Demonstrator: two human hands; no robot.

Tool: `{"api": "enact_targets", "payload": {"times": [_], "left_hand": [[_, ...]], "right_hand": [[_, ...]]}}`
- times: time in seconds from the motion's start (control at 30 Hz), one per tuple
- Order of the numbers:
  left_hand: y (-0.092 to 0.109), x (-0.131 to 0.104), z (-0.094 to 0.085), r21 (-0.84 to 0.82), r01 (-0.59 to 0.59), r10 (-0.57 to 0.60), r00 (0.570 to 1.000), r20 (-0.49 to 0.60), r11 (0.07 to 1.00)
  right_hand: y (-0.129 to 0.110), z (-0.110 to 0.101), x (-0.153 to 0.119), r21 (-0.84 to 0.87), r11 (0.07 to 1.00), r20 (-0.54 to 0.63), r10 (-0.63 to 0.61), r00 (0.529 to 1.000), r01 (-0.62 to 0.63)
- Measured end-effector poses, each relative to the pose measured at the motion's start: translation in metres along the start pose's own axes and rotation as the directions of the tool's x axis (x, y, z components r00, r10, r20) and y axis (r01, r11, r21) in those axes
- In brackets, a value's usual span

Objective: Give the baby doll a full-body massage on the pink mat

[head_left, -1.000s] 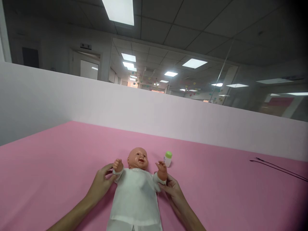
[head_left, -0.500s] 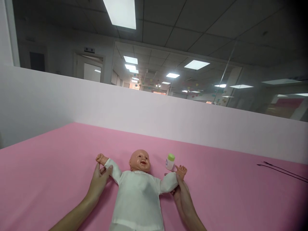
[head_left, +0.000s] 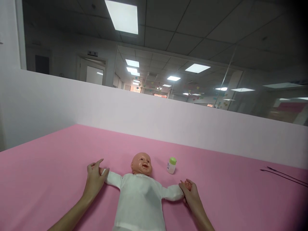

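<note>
A baby doll (head_left: 141,199) in a white long-sleeved top lies on its back, head toward the far side and arms stretched out sideways. At the left, my left hand (head_left: 95,178) is closed round the doll's wrist, its index finger raised; the doll's hand is mostly covered. On the other side, my right hand (head_left: 191,194) grips the doll's other hand and cuff, with small doll fingers showing between mine. A small bottle (head_left: 171,167) with a green cap stands upright beyond the doll's arm, apart from both my hands.
The doll rests on a pink surface (head_left: 48,173). Two thin black cords (head_left: 284,175) lie at the far right. Behind the surface runs a low white wall (head_left: 144,112) with glass above it.
Both doll arms have come down from slightly raised to straight out sideways. My hands moved outward with them, now covering more of the doll's hands. The view has tilted up a little.
</note>
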State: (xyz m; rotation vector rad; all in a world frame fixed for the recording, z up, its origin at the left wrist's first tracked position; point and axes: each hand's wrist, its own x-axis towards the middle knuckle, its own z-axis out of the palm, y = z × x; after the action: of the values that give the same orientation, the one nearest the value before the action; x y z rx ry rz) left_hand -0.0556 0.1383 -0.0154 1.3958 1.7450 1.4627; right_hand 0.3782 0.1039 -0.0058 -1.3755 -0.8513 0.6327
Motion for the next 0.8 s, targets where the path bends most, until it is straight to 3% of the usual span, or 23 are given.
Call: {"api": "enact_targets", "payload": {"times": [0.1,0.17,0.3,0.43,0.53,0.67,0.73,0.8], "left_hand": [[-0.003,0.002,0.0,0.16,-0.028,0.029,1.0,-0.002,0.987],[-0.003,0.002,0.0,0.302,-0.055,0.06,0.998,-0.007,0.952],[-0.004,-0.001,0.001,0.44,-0.146,0.178,0.983,-0.034,0.886],[-0.009,-0.001,0.004,0.396,-0.381,0.425,0.905,-0.026,0.836],[-0.008,-0.004,0.01,0.252,-0.584,0.588,0.806,0.066,0.772],[0.002,-0.021,0.023,0.086,-0.719,0.67,0.679,0.299,0.69],[0.008,-0.032,0.028,0.065,-0.734,0.671,0.65,0.358,0.676],[0.011,-0.039,0.032,0.073,-0.724,0.649,0.654,0.389,0.686]], "right_hand": [[0.01,-0.005,0.012,-0.287,0.958,-0.005,0.005,1.0,-0.007],[0.011,-0.008,0.019,-0.43,0.901,0.015,-0.057,0.998,0.058],[0.007,-0.014,0.022,-0.598,0.783,0.104,-0.134,0.986,0.169],[-0.001,-0.016,0.006,-0.72,0.625,0.137,-0.297,0.945,0.301],[-0.006,-0.004,-0.013,-0.716,0.521,0.22,-0.463,0.858,0.464],[-0.008,0.027,-0.038,-0.487,0.461,0.452,-0.594,0.666,0.742],[-0.006,0.041,-0.048,-0.408,0.421,0.536,-0.608,0.585,0.811],[-0.002,0.05,-0.056,-0.353,0.404,0.587,-0.606,0.536,0.844]]}}
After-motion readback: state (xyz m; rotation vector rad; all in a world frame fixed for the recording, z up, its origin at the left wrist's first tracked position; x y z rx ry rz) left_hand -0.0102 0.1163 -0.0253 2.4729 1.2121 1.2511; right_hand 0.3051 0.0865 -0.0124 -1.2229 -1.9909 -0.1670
